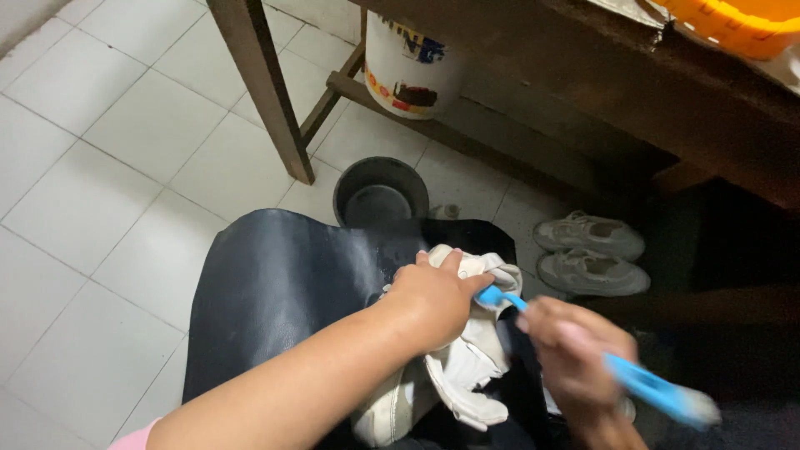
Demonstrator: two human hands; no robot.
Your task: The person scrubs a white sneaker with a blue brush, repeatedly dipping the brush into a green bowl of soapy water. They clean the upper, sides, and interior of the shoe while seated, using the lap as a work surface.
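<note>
both hands grip: left hand (433, 300) holds white shoe (462, 367), right hand (575, 350) blue brush (642, 383).

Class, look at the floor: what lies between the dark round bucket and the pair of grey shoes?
In the head view, only bare white tile separates the bucket from the grey shoes.

The left forearm runs in bare from seven o'clock toward the centre, its left hand (433, 302) knuckles-up, fingers curled over and closed. At four o'clock the right hand (575, 350) is blurred, fist clenched, thumb side pointing toward ten o'clock
</note>
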